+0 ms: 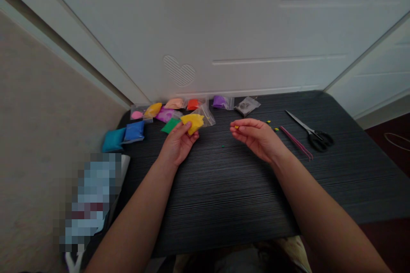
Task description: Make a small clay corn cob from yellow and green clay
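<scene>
My left hand (181, 143) is closed on a yellow packet of modelling clay (193, 123), thumb on top. Just beyond that hand lies a green clay packet (171, 125), partly behind the fingers. To the right, my right hand (253, 134) pinches a small bit of yellow clay (236, 127) between thumb and fingertips, held apart from the packet. Two tiny yellow-green pieces (276, 129) rest on the table to the right of this hand. A green crumb (223, 146) sits on the tabletop between both hands.
Along the back of the dark table (218, 196) lie several bagged clays, including a purple one (219, 102) and a grey one (247, 106). Blue packets (134, 131) are at the left. Pink tweezers (296, 142) and black-handled scissors (310, 131) lie at the right. A white panel (198, 30) rises behind.
</scene>
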A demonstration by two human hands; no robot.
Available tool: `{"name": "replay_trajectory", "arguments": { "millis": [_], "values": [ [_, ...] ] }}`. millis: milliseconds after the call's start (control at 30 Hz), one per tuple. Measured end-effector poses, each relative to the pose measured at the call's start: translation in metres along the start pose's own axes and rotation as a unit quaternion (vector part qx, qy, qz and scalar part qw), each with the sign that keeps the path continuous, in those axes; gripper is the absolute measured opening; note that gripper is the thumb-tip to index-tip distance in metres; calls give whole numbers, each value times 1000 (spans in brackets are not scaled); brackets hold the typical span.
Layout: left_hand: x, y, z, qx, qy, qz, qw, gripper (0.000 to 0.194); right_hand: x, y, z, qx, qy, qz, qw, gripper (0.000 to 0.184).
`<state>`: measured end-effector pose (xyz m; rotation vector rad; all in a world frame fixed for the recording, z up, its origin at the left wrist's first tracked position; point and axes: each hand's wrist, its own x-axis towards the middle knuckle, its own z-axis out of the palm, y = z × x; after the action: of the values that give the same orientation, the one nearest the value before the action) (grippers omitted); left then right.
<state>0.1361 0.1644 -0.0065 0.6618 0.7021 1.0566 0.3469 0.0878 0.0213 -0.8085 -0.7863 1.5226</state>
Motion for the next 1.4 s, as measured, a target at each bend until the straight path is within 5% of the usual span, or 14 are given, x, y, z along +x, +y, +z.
{"name": "replay_trajectory", "arguments": {
  "millis": [667, 867, 967, 1167, 1267, 1400],
  "values": [
    [0, 0, 1, 2, 0, -2, 1000, 14, 2, -1, 0, 13, 18, -21, 1000, 15],
    [0, 0, 2, 3, -4, 1, 1000, 12, 5, 4, -3, -117, 55, -47, 991, 15],
    [-1, 0, 2, 5, -7, 0, 1000, 12, 6, 10, -4, -331, 77, -103, 935, 14],
    [-1, 0, 4, 25, -18, 3, 1000, 15, 7, 24, -9, -686, -3, -157, 711, 13],
    [-2, 0, 4, 36, -24, 3, 999, 17, 7, 26, -9, -739, -22, -149, 657, 16],
    [-2, -1, 4, 44, -25, 6, 999, 17, 5, 24, -7, -758, -16, -153, 634, 16]
  ]
}}
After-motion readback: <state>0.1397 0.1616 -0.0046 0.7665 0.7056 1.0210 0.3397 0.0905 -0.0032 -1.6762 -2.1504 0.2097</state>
